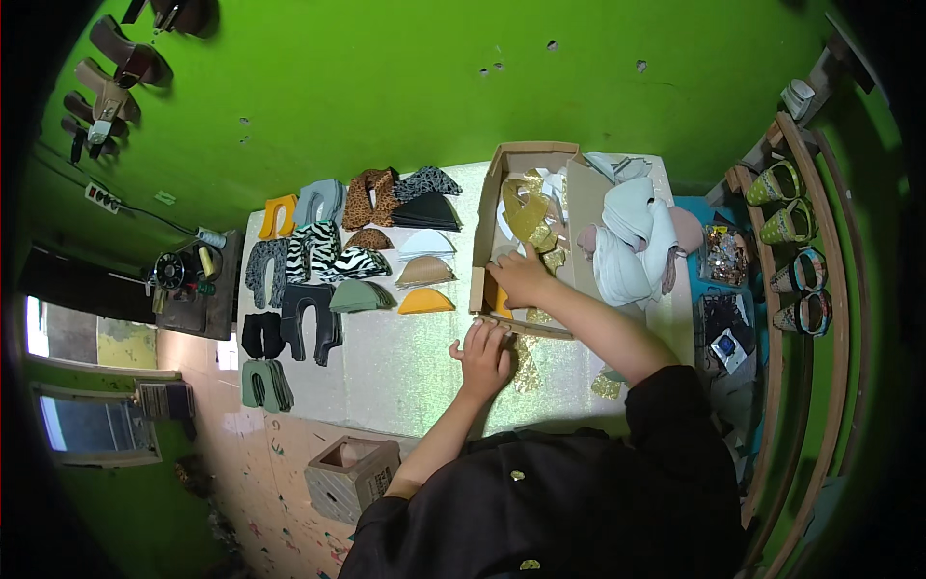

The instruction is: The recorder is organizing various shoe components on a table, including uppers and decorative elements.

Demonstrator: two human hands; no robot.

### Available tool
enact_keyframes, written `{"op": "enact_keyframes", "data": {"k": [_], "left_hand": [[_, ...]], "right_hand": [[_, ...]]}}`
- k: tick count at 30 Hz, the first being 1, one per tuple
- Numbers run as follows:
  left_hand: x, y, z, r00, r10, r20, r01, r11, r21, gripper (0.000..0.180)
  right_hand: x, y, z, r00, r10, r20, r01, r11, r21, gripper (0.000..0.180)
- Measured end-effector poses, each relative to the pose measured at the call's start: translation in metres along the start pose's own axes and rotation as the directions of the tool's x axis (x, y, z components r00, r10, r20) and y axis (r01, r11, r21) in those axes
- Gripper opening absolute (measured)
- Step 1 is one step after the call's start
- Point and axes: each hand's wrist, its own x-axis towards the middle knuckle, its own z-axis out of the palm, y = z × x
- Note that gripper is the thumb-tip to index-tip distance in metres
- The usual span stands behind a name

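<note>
My right hand (521,278) reaches into a shallow cardboard box (526,150), its fingers spread and pointing down among the pieces at the box's left side. A yellow-orange piece (500,297) shows beneath that hand. Shiny gold cut pieces (526,207) and white scraps lie farther back in the box. Beside the box's near left corner is my left hand (485,357), thumb held apart and fingertips close to the rim. Nothing shows in its grasp; whether it touches the cardboard is unclear. More gold scraps (526,365) lie on the table just right of it.
Stacks of cut shoe pieces cover the table's left half: zebra print (313,249), leopard print (371,198), black (311,323), green (362,295) and yellow half-rounds (426,301). A pale fabric heap (627,251) sits right of the box. Sandals (801,270) stand on a wooden rack (839,241).
</note>
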Motion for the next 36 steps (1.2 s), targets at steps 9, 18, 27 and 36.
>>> {"op": "enact_keyframes", "data": {"k": [9, 18, 27, 36], "left_hand": [[0.0, 0.001, -0.015, 0.997, 0.008, 0.072, -0.007, 1.0, -0.012, 0.048], [0.004, 0.004, -0.032, 0.99, -0.019, 0.14, 0.034, 0.994, -0.106, 0.05], [-0.025, -0.044, -0.048, 0.919, -0.395, -0.022, 0.381, 0.9, -0.212, 0.061], [-0.039, -0.114, -0.086, 0.792, -0.565, -0.232, 0.59, 0.806, 0.05, 0.053]], "right_hand": [[0.0, 0.004, 0.002, 0.985, 0.016, -0.17, -0.011, 1.0, 0.026, 0.011], [-0.05, 0.005, -0.098, 0.87, 0.298, -0.392, -0.076, 0.868, 0.49, 0.017], [-0.035, -0.117, -0.036, 0.936, 0.348, -0.044, 0.122, -0.207, 0.971, 0.018], [0.046, -0.16, 0.068, 0.674, 0.716, 0.18, -0.309, 0.052, 0.95, 0.026]]}}
